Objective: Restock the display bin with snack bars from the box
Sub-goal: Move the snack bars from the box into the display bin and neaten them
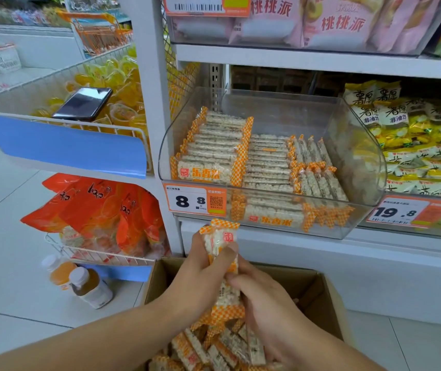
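A clear plastic display bin [358,145] sits on the shelf, partly filled with rows of orange-checked puffed-rice snack bars [214,151]. Below it, an open cardboard box [321,287] on the floor holds several loose bars [214,349]. My left hand [203,274] grips a small upright bunch of bars [220,236] over the box, just under the bin's front edge. My right hand [265,298] holds the lower part of the same bunch, fingers curled round it.
A wire basket [61,124] at left holds yellow jelly cups and a phone [82,103]. Orange bags fill a lower basket [98,210]. Two juice bottles [80,282] stand on the floor beside the box. Yellow snack packs [415,135] fill the neighbouring bin.
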